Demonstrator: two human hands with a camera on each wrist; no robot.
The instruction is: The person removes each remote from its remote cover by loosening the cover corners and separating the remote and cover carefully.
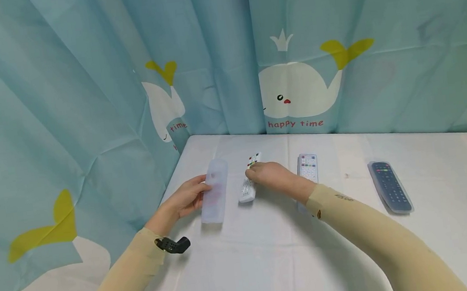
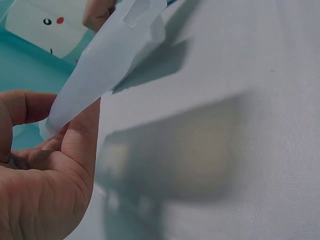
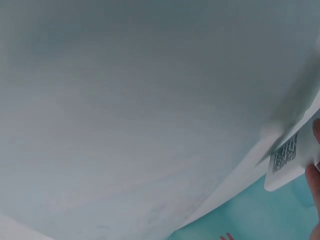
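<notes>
My left hand (image 1: 188,196) pinches a translucent sleeve (image 1: 216,193) by its left edge, thumb on one face and fingers behind, as the left wrist view also shows. The sleeve (image 2: 107,55) is held over the white table, its shadow falling below. To its right, my right hand (image 1: 272,175) grips a white remote control (image 1: 247,191) with coloured buttons near its far end. In the right wrist view only the end of the remote (image 3: 287,162) with a printed label and a few fingertips (image 3: 313,182) appear at the right edge.
A white remote in a clear sleeve (image 1: 307,167) lies partly hidden under my right forearm. Farther right is a dark remote in a clear cover (image 1: 390,186). A blue curtain (image 1: 224,60) with whale prints hangs along the table's back and left sides.
</notes>
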